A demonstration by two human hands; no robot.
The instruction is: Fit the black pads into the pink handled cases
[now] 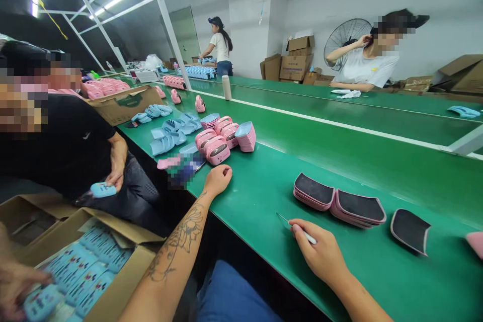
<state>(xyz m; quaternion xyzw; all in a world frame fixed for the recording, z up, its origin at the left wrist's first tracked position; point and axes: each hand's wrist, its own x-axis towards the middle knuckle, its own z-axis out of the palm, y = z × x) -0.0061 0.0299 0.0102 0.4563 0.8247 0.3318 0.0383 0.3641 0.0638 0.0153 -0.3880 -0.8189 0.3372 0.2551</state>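
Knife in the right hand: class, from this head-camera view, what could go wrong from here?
The knife's blade, held in the right hand, points across the green belt toward the bare left hand, so a slip might nick it. The blade is also near the stacked black-and-pink pads, which a stray stroke could score. Those stacks overlap and lean, so a knock might spill them.

Past the far edge of the tabletop point(381, 171), a co-worker point(368, 68) sits near a pedestal fan point(347, 43) and stacked cardboard cartons point(296, 65).
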